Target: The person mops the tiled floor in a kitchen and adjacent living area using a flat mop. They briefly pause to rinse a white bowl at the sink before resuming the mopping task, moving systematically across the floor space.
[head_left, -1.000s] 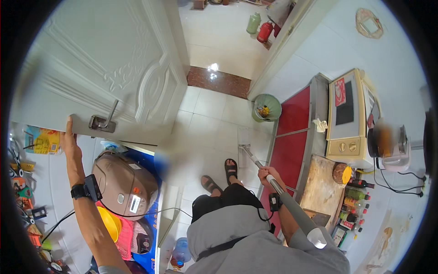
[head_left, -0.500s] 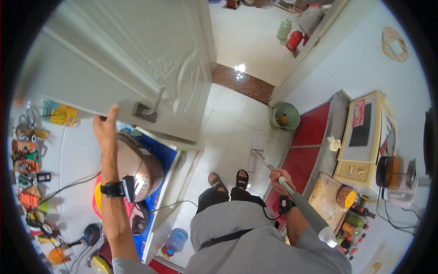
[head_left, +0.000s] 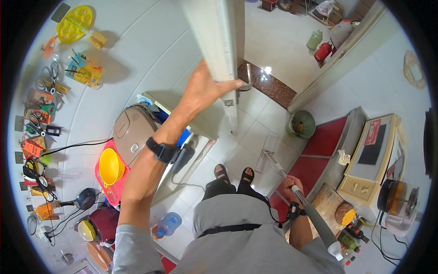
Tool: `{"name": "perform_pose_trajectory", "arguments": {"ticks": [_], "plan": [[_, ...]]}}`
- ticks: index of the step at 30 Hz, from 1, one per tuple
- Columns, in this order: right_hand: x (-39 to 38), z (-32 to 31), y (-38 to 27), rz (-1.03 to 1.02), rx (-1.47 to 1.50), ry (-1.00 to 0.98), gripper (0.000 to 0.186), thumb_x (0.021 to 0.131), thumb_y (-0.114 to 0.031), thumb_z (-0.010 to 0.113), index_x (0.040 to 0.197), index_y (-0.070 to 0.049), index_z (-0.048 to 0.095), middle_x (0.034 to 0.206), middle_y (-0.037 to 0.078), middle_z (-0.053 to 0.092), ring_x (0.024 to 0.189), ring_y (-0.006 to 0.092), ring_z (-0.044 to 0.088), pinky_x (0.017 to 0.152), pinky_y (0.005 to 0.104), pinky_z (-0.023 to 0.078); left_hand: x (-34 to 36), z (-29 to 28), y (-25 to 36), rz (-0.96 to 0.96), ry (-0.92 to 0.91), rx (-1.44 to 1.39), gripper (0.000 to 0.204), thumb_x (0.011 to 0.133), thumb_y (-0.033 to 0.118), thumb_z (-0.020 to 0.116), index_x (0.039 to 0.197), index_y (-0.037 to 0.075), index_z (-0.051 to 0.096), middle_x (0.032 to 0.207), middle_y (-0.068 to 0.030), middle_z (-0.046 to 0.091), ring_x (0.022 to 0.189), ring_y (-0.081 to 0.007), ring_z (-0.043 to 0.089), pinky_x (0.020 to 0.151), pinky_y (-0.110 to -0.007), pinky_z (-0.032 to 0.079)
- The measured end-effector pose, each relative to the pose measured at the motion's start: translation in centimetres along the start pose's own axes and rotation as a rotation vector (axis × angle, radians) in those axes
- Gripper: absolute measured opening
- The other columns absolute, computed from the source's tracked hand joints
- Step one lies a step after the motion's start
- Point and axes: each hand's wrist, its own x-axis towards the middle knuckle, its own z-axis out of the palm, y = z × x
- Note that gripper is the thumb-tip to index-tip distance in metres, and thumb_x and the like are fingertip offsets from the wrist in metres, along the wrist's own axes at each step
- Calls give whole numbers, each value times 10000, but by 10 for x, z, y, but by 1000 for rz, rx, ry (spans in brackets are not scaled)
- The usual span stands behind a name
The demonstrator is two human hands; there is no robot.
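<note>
My left hand point(head_left: 200, 91) grips the free edge of a white door point(head_left: 221, 50), thumb across the edge and fingers behind it. Just beyond the thumb sticks out the metal door handle point(head_left: 248, 78). The door stands nearly edge-on in front of me. My right hand point(head_left: 290, 185) is wrapped round the pole of a flat mop point(head_left: 315, 214), whose thick grey grip and white end lie along my right forearm. The mop's flat, pale head point(head_left: 267, 153) rests on the tiled floor ahead of my sandalled feet. Part of the far door face is hidden.
A bin point(head_left: 301, 124) stands by the doorway, against red cabinets point(head_left: 325, 137). The counter to the right bears a microwave point(head_left: 368, 150) and bottles. At left are a rice cooker point(head_left: 132, 125), a yellow colander point(head_left: 111, 166) and hanging utensils. A water jug point(head_left: 169, 223) sits on the floor.
The door has swung to the right and away from the left wall, my left hand moving with it. The rice cooker and colander show more now. My right hand still holds the mop.
</note>
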Motion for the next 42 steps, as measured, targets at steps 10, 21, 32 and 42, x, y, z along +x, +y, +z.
{"name": "perform_pose_trajectory", "arguments": {"ticks": [10, 21, 32, 42], "plan": [[-14, -48, 0, -78, -30, 2, 195, 930, -111, 480, 749, -61, 427, 590, -4, 471, 447, 82, 484, 411, 203, 473, 50, 115, 48, 183, 97, 103, 1019, 660, 321, 843, 1365, -171, 296, 1323, -319, 470, 1234, -383, 494, 1038, -381, 410], [-27, -42, -6, 181, -107, -68, 215, 938, -155, 487, 741, -72, 459, 592, 9, 489, 522, 120, 552, 392, 252, 430, 50, 220, 64, 38, 148, -1, 456, 780, 180, 720, 1143, -45, 559, 1003, -251, 651, 938, -377, 643, 810, -418, 502], [40, 36, 9, -50, 57, 153, 219, 890, -115, 552, 694, -92, 456, 597, 13, 506, 502, 122, 503, 468, 256, 458, -170, 170, 137, 106, -697, -751, 305, 952, 267, 528, 1059, -3, 620, 1102, -168, 627, 982, -300, 588, 893, -396, 433], [147, 111, 120, 31, -140, 105, 237, 844, -60, 561, 648, -113, 438, 564, -13, 505, 502, 106, 542, 502, 262, 484, -152, 30, 126, 504, 42, -783, 340, 911, 349, 599, 836, 17, 594, 712, -99, 589, 613, -256, 581, 607, -400, 488]]}}
